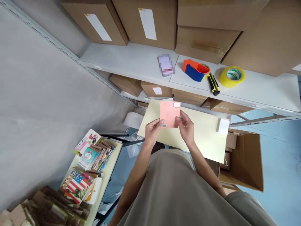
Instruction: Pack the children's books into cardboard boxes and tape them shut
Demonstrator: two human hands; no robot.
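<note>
A small pink booklet [169,113] was held up between both hands, just above a pale yellow board [202,135] that served as the work surface. Its face carried a barcode at the lower left corner and a small label at the upper right. The left hand [152,130] pinched the booklet's lower left edge, thumb on the front beside the barcode and fingers curled behind. The right hand [187,127] gripped the right edge, its fingers closed narrowly round it. The step in hand appeared to be an inspection of the booklet, perhaps a check of its barcode; any further handling would likely call for a steady two-handed hold, since the item looked thin and flexible.

On the board's far right corner lay a small white block [223,126]. Behind it ran a white shelf [131,58] bearing a red and blue tape dispenser [195,70], a yellow and black utility knife [213,84] and a roll of yellow tape [232,76], with brown cartons [204,42] stacked behind. To the person's left, a small table [113,160] held colourful stacked booklets [94,155]. An open cardboard box [246,163] stood on the blue floor to the right.
</note>
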